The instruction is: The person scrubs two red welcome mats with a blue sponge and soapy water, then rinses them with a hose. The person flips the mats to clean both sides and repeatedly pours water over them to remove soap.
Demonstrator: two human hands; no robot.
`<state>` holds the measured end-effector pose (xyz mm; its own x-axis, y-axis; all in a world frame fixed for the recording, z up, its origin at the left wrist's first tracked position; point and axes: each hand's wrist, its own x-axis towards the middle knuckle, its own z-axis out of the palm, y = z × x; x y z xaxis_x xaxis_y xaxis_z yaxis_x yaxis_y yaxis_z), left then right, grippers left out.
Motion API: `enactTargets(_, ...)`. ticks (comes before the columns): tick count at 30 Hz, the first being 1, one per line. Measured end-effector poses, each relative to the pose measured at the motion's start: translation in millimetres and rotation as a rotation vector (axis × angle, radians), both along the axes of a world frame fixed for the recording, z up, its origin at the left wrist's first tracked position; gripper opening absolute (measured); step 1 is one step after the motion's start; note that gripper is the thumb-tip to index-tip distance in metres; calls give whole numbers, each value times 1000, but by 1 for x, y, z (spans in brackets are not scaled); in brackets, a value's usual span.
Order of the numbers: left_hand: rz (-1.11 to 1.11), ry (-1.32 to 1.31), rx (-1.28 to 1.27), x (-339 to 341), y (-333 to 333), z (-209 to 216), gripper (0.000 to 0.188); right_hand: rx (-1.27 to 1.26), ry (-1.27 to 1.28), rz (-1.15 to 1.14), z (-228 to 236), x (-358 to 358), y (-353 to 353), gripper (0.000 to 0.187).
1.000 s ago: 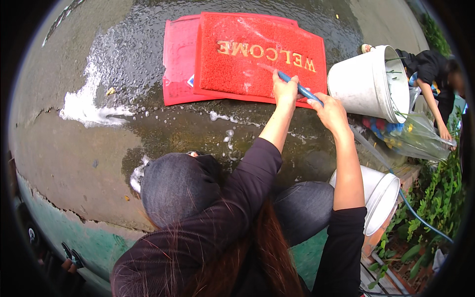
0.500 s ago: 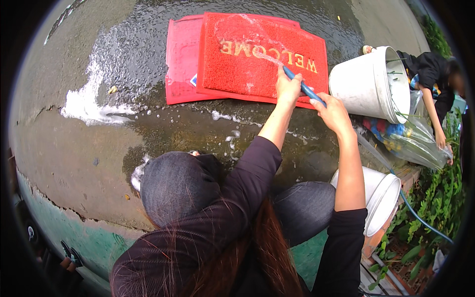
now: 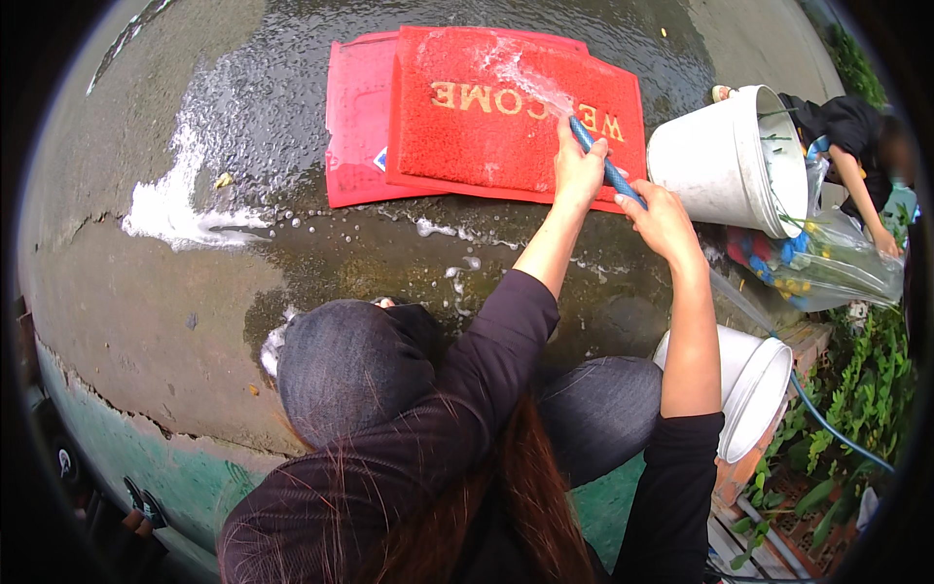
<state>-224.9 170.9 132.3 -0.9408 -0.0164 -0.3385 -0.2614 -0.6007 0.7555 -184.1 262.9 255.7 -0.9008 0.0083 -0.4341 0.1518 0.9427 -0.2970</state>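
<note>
A blue hose (image 3: 620,180) runs between my two hands. My left hand (image 3: 582,175) is closed around it near its open end, with a finger or thumb at the mouth. Farther back, my right hand (image 3: 664,222) grips the same hose. Water sprays from the end onto a red doormat (image 3: 477,141) with yellow lettering, upside down to me. Whitish water spreads over its upper middle. Beneath it lies a second, pinkish-red mat (image 3: 355,117), showing along the left and far edges. Neither hand touches the mats.
White foam (image 3: 180,219) lies on the wet concrete at left. One white bucket (image 3: 696,161) stands right of the mats, another white bucket (image 3: 754,394) near my right knee. A person's hand (image 3: 885,241) is at a clear plastic bag (image 3: 827,258). Green plants (image 3: 856,399) line the right edge.
Both hands and the hose have shifted slightly right. The spray now reaches farther up the doormat and spreads wider. At right, the other person's arm and the plastic bag have moved.
</note>
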Motion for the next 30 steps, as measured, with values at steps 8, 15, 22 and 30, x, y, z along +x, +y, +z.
enactTargets(8, -10, -8, -13, 7, 9, 18, 70, 15, 13, 10, -2, 4, 16, 30)
enactTargets(15, -99, 11, 134, 3, 24, 8, 71, 56, -13, -15, 6, 11, 21, 34)
enactTargets(22, -267, 38, 258, 6, 42, 9, 74, 114, -51, -48, 14, 24, 35, 34)
enactTargets(30, -392, 36, 291, 7, 56, 4, 71, 103, -86, -95, 17, 33, 47, 35)
